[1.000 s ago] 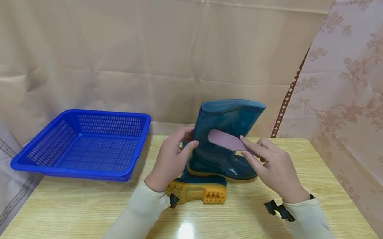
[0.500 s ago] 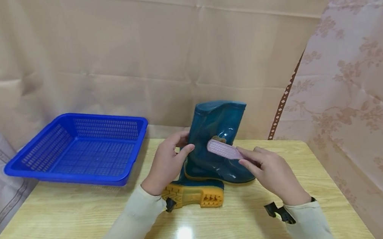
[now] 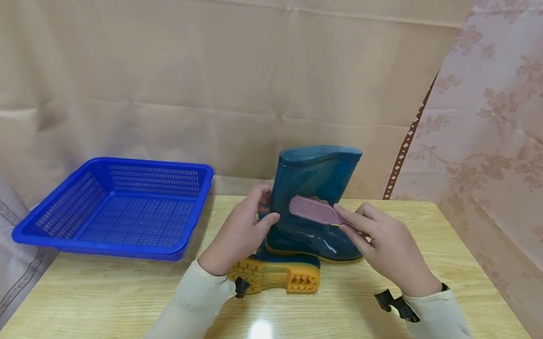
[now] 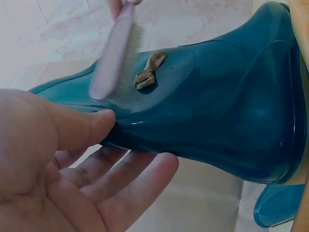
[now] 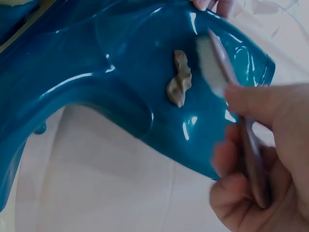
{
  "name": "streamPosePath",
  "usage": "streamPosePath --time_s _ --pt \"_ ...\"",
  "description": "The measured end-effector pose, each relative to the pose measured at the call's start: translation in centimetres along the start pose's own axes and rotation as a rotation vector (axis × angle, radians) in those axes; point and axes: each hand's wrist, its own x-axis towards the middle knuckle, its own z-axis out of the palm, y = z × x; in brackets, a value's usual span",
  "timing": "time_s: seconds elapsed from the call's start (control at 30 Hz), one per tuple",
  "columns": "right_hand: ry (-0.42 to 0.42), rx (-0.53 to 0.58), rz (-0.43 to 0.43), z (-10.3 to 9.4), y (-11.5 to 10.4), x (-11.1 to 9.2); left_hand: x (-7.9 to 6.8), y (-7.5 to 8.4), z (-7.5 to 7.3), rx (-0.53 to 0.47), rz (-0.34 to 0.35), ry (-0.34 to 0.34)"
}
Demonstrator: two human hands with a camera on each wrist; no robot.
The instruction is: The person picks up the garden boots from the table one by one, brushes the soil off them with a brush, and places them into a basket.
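Observation:
A blue-green rain boot [image 3: 315, 173] stands on the table with its shaft tilted. My left hand [image 3: 240, 229] holds the back of the shaft, thumb on the near side and fingers behind. In my right hand [image 3: 389, 242] is the handle of a pale pink brush [image 3: 313, 210], its bristles facing the boot. On the shaft sticks a brown, mud-like clump [image 5: 179, 79]; the left wrist view has the brush head [image 4: 112, 63] close beside this clump [image 4: 150, 71]. A second boot [image 3: 281, 276] lies on its side in front, yellow sole toward me, partly hidden by the left arm.
A blue plastic basket [image 3: 114, 252] with mesh sides sits at the table's left. The pale wooden table [image 3: 361, 312] reaches back to a beige curtain [image 3: 225, 87], and a floral cloth [image 3: 516, 142] hangs along the right.
The brush has moved slightly down and left over the shaft. The boot's top swung left and then partly back right. Both hands keep their holds.

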Motion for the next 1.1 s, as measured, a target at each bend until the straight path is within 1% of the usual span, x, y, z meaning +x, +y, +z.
streamPosePath --time_s 0.07,0.13,0.23,0.33,0.4,0.47,0.6,0.67,0.77,0.93,1.1 --pt "-0.022 0.016 -0.04 0.1 -0.1 -0.1 0.0 0.1 0.0 0.013 0.011 -0.001" --pt "-0.029 0.022 -0.036 0.1 -0.2 -0.2 0.0 0.2 0.1 0.021 0.021 0.0" --pt "-0.013 -0.007 0.031 0.0 -0.2 -0.3 0.2 0.3 0.2 0.023 0.011 0.02" --pt "-0.021 -0.037 0.122 -0.2 -0.1 -0.3 0.4 0.2 0.4 0.027 -0.022 0.065" --pt "-0.057 -0.036 0.177 -0.3 0.0 -0.2 0.4 0.0 0.5 0.035 -0.048 0.095" --pt "-0.106 -0.017 0.227 -0.4 0.0 -0.2 0.4 -0.2 0.6 0.043 -0.059 0.114" --pt "-0.194 0.035 0.3 -0.7 -0.1 -0.1 0.3 -0.6 0.6 0.043 -0.063 0.127" --pt "-0.213 0.055 0.326 -0.9 -0.2 -0.1 0.3 -0.6 0.7 0.037 -0.069 0.129" --pt "-0.2 0.075 0.336 -1.2 -0.5 -0.2 0.2 -0.5 0.9 0.027 -0.081 0.133" --pt "-0.123 0.062 0.317 -1.2 -0.7 -0.1 0.1 -0.5 1.0 0.011 -0.096 0.138" --pt "-0.113 0.037 0.339 -1.0 -0.8 0.2 0.2 -0.6 0.8 0.023 -0.126 0.114"
